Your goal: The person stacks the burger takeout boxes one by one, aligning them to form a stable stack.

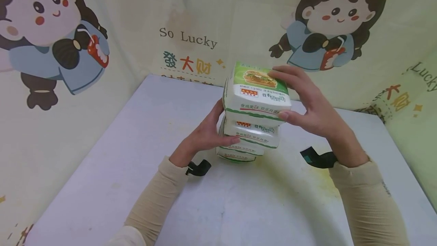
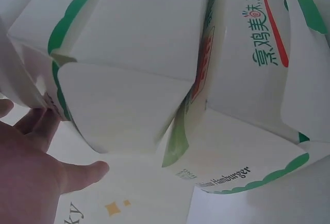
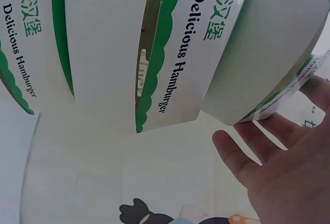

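Overhead, head cam: three white-and-green burger boxes sit stacked mid-table; right hand holds the top box, fingers spread over its lid, thumb on the front edge; left hand steadies the stack's left side, thumb across the middle box, w/ the bottom box resting on the white table; cartoon backdrop behind. Left wrist cam: box undersides fill the view; left fingers lie straight against a box edge. Right wrist cam: "Delicious Hamburger" lettering; right fingers extended, touching the top box's rim.
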